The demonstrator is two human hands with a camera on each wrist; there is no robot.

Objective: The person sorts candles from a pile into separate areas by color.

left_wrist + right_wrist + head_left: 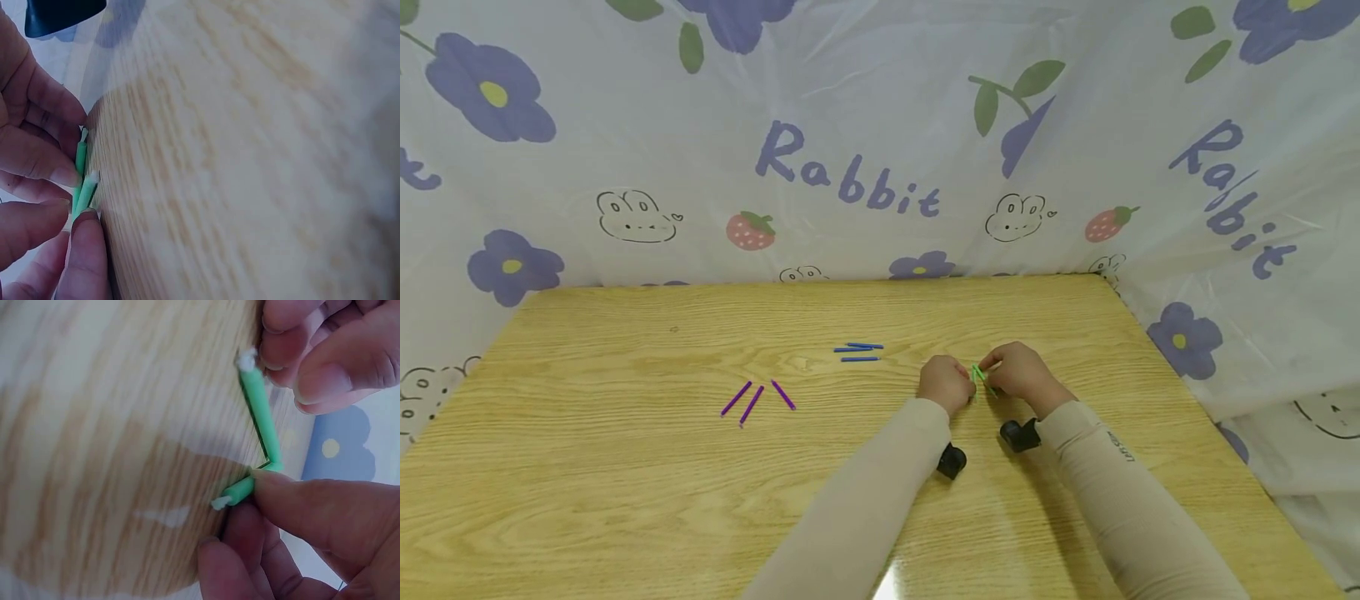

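Observation:
Two thin green candles with white wicks lean together in a V on the wooden table. My right hand [1022, 377] pinches one green candle [240, 489] between thumb and fingers, close to where the two ends meet. My left hand [945, 385] is at the other green candle [259, 412], its curled fingertips beside the wick end. Whether those fingers pinch it or only touch it, I cannot tell. In the left wrist view the left fingers [87, 250] cover part of the joined ends.
Three blue candles [860, 359] lie left of the hands, near the table's middle. Farther left are three purple candles [752, 404], spread at angles. A printed cloth [865, 100] hangs behind the wooden table [625, 500]. Each wrist carries a black camera [1019, 436].

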